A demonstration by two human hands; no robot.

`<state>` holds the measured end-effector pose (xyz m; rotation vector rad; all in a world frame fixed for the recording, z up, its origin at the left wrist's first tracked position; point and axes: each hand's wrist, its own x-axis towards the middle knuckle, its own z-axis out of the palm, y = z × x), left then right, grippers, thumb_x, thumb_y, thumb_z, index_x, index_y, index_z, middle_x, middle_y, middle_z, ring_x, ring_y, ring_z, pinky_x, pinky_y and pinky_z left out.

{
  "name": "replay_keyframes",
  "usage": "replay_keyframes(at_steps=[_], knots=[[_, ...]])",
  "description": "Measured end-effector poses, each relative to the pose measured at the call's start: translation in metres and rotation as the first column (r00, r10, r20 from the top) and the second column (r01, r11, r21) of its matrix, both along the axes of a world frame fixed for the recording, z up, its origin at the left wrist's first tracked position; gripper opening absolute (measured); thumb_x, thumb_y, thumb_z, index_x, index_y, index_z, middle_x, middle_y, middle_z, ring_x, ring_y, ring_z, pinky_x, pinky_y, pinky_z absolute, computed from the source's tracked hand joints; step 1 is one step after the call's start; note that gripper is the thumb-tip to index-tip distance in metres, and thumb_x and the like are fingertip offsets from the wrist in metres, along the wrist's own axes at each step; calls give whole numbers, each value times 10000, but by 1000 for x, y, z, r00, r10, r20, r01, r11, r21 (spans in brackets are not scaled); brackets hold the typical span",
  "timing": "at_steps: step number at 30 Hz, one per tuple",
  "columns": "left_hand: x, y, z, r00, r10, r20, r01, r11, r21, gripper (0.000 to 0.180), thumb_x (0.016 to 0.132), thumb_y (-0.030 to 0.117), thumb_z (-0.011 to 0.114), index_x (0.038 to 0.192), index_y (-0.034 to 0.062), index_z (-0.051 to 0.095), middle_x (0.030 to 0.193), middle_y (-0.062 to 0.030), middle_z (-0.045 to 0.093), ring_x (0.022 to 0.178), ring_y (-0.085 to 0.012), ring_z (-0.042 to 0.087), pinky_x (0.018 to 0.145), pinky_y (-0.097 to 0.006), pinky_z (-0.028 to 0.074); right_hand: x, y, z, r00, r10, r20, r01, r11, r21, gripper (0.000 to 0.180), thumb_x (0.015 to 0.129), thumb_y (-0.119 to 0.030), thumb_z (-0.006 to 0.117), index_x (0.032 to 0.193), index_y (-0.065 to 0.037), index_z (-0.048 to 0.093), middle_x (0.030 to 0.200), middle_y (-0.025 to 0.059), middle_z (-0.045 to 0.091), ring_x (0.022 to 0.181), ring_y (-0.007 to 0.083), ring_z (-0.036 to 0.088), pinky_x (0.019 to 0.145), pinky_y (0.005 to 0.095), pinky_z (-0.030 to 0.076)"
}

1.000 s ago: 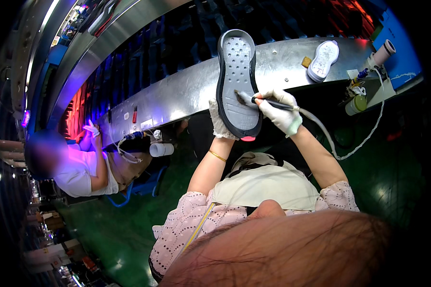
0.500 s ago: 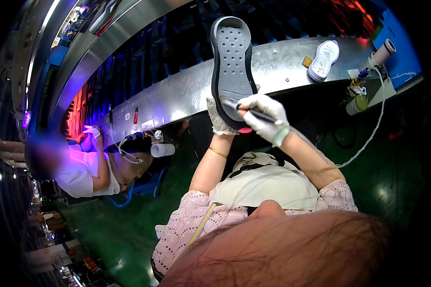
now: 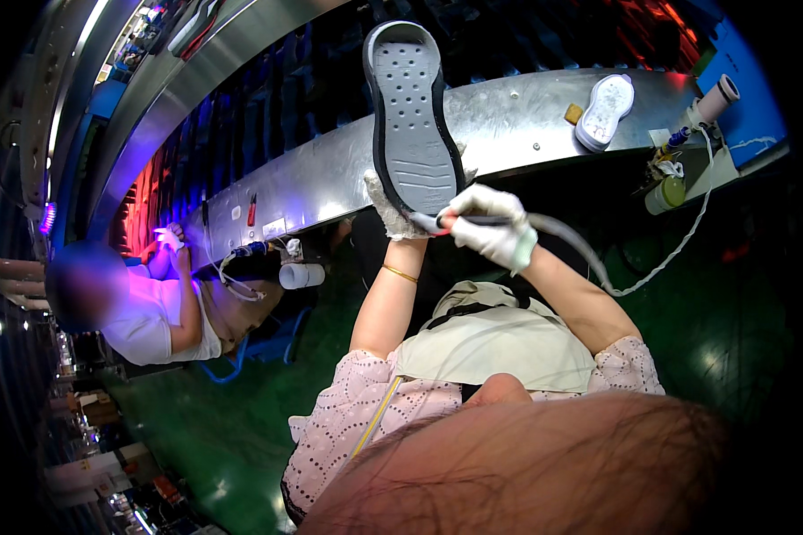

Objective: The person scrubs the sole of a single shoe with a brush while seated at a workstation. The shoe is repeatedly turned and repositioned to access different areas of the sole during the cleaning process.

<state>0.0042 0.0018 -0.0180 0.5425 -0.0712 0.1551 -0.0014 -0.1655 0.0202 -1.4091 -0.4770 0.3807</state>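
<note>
A grey shoe sole (image 3: 412, 134) with a dark rim stands out ahead of me, its dimpled inner face toward me. My left hand (image 3: 389, 214), in a worn whitish glove, is closed round its near end from beneath; most of those fingers are hidden behind the sole. In my right hand (image 3: 495, 234), also in a white glove with bare fingertips, is a brush (image 3: 426, 221) gripped like a pen. The brush tip is at the near rim of the sole. A flexible tube (image 3: 567, 234) trails from the brush past my right wrist.
A metal ledge (image 3: 317, 187) curves along a dark conveyor. On its right lie a white sole (image 3: 605, 111) and a small yellowish block (image 3: 573, 114). A capped jar (image 3: 665, 196) hangs at the right. Leftward, a seated co-worker (image 3: 156, 308) works beside a white cup (image 3: 302, 276).
The sole and my left hand have shifted left and slightly up. The brush has gone from the sole's inner face to its near rim, and the tube now bows out farther right.
</note>
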Motion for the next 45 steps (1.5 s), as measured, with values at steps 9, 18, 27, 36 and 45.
replay_keyframes(at_steps=[9, 18, 27, 36, 45], knots=[[3, 11, -4, 998, -49, 34, 51, 997, -59, 800, 883, 670, 473, 1425, 86, 406, 1403, -116, 478, 1221, -291, 498, 1060, -447, 397, -2, 3, 0, 945, 69, 320, -31, 992, -125, 102, 793, -50, 736, 863, -55, 661, 842, 65, 682, 749, 141, 663, 691, 260, 521], [9, 21, -12, 999, 33, -28, -33, 999, 8, 775, 879, 631, 519, 1416, 80, 428, 1411, -108, 476, 1237, -281, 486, 1072, -429, 379, 4, 3, -7, 990, 138, -39, -138, 990, 6, 109, 854, -33, 696, 938, -32, 628, 944, 62, 671, 743, 76, 632, 678, 215, 515], [15, 28, -5, 1000, -18, 8, 17, 999, 40, 717, 891, 614, 520, 1381, 92, 478, 1370, -104, 521, 1197, -281, 521, 1052, -441, 404, 5, -2, -7, 990, 10, -138, -1, 998, 64, 51, 823, -1, 699, 856, -36, 682, 877, 18, 667, 788, 64, 607, 716, 225, 503], [18, 37, 5, 988, -151, -40, 151, 988, -2, 685, 903, 575, 527, 1369, 73, 495, 1384, -123, 517, 1221, -304, 514, 1062, -453, 398, 10, -14, -7, 913, 145, -381, -46, 966, 256, 66, 888, -85, 660, 937, -66, 622, 1080, 102, 657, 783, 111, 652, 660, 206, 499], [24, 36, -3, 985, -143, -97, 140, 990, -29, 709, 895, 590, 525, 1381, 76, 482, 1382, -134, 512, 1219, -314, 509, 1055, -461, 399, -3, 4, -7, 977, 79, -199, -67, 995, 68, 113, 842, -91, 719, 922, -34, 664, 947, 46, 696, 837, 92, 648, 753, 240, 525]])
